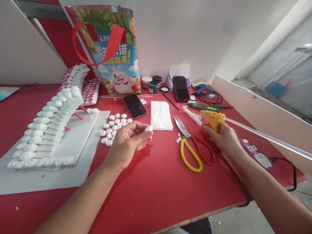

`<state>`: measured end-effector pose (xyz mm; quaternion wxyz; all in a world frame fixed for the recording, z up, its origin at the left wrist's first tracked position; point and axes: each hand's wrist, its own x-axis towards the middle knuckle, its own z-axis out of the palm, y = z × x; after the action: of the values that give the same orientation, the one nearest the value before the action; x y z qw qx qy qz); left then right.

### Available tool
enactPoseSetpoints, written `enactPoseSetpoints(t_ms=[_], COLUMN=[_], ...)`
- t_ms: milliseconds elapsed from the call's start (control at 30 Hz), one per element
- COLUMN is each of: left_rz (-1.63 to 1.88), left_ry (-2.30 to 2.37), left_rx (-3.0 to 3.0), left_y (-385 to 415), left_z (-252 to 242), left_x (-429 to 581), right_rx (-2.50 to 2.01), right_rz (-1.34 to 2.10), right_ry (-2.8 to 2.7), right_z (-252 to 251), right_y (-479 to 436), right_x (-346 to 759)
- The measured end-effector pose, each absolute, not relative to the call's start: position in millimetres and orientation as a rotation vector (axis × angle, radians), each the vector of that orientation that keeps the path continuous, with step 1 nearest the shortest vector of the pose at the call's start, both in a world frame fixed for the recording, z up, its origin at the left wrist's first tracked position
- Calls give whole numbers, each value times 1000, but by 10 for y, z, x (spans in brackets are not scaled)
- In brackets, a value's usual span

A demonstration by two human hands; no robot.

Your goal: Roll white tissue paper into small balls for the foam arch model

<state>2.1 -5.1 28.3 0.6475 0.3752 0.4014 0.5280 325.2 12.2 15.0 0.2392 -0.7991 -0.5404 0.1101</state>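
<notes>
Between thumb and fingertips my left hand (pixel 129 141) pinches a small white paper rosette (pixel 149 128). My right hand (pixel 223 136) grips a yellow hot glue gun (pixel 213 119), with a long clear glue stick (pixel 265 138) running out of its back end. Left of centre lies a cluster of similar white rosettes (pixel 114 127). A stack of white tissue sheets (pixel 161 115) is just beyond my left fingertips. Scissors with red and yellow handles (pixel 191 143) rest between my hands. At left, a stepped white model (pixel 56 126) carries rows of white rosettes along its edges.
A tall printed bag (pixel 109 52) stands at the back, near paint jars (pixel 153 87). Two phones (pixel 135 106) (pixel 181 88), a green utility knife (pixel 204 107) and a blue glue gun (pixel 202 89) with cables sit on the red table (pixel 151 188). A low partition (pixel 258 113) borders the right side.
</notes>
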Motion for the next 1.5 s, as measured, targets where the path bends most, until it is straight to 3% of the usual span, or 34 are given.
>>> enactPoseSetpoints(t_ms=[233,433,567,767,1500], left_rz=[1198,1185,1167,1124,998], left_ry=[885,899,887,930,1007], left_rx=[895,913,920,966,1051], left_y=[-52,-61,-63,-65,-68], left_z=[258,265,273,244,260], left_x=[-4,27,9,-44,-33], right_rx=[-1957,-1442,-1423,-1352,-1271], right_rz=[-1,711,1108,1361,1294], right_ry=[-1777,-1637,-1539,-1354,-1482], right_z=[409,792,838,626,512], right_y=[-716,-513,-60,82,76], right_x=[2916,2189,1864,1801,1876])
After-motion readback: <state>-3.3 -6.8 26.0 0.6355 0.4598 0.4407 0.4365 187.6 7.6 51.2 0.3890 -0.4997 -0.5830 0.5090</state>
